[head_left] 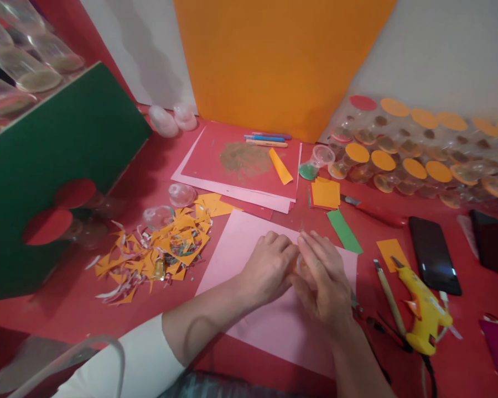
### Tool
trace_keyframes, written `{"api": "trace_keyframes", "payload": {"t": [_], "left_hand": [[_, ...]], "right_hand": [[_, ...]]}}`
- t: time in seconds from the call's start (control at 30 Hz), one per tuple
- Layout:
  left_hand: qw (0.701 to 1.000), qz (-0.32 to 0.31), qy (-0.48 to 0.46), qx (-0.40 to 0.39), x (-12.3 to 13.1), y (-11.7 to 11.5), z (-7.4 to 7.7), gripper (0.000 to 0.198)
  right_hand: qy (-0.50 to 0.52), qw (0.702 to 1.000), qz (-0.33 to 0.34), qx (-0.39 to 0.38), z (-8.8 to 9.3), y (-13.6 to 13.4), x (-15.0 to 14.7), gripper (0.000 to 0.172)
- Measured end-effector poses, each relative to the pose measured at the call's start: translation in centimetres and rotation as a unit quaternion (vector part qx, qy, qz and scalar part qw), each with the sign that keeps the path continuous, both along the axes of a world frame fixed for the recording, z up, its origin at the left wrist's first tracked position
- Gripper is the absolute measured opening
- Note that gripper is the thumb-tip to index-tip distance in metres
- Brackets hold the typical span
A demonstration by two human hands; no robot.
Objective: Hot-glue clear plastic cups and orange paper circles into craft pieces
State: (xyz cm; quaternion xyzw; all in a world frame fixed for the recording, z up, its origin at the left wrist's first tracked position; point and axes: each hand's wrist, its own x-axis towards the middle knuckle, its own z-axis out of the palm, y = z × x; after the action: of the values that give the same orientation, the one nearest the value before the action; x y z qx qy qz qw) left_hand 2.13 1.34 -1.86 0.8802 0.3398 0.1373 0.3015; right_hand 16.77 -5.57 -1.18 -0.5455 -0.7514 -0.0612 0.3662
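A yellow glue gun lies on the red table beside a black phone, while orange paper scraps pile up to the left, a green board leans nearby and capped clear cups line the wall.

Both hands meet over a pink paper sheet on the red surface. The left hand and right hand cup a small clear object, mostly hidden. Orange paper scraps lie to the left, a yellow glue gun to the right.
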Motion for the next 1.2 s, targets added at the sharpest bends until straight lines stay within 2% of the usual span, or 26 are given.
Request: {"api": "trace_keyframes", "payload": {"t": [0.1,0.2,0.3,0.4,0.67,0.97,1.2], "left_hand": [[1.0,0.003,0.018,-0.002,-0.5,0.2,0.8,0.023],[0.997,0.02,0.071,0.02,-0.9,0.5,1.3,0.027],[0.993,0.028,0.105,0.041,-1.1,0.7,1.2,0.032],[0.994,0.027,0.1,0.04,-1.2,0.9,1.0,0.037],[0.998,0.017,0.023,-0.054,-1.7,1.3,1.2,0.032],[0.997,0.005,0.012,-0.073,-1.7,1.5,1.3,0.02],[0.997,0.006,0.03,-0.074,-1.5,1.5,1.4,0.017]], "right_hand": [[0.091,0.995,-0.025,0.029,0.2,-0.7,0.3,0.052],[0.129,0.989,-0.059,0.034,0.2,-0.9,0.5,0.047],[0.11,0.993,-0.04,0.012,0.0,-0.7,0.5,0.049],[0.07,0.998,-0.002,0.003,-0.1,-0.3,0.1,0.053],[-0.021,0.998,0.064,0.004,-0.1,-0.2,-0.5,0.054],[-0.028,0.997,0.069,-0.004,0.1,0.0,-0.7,0.045],[-0.009,0.997,0.076,-0.006,-0.6,0.0,-0.6,0.049]]}}
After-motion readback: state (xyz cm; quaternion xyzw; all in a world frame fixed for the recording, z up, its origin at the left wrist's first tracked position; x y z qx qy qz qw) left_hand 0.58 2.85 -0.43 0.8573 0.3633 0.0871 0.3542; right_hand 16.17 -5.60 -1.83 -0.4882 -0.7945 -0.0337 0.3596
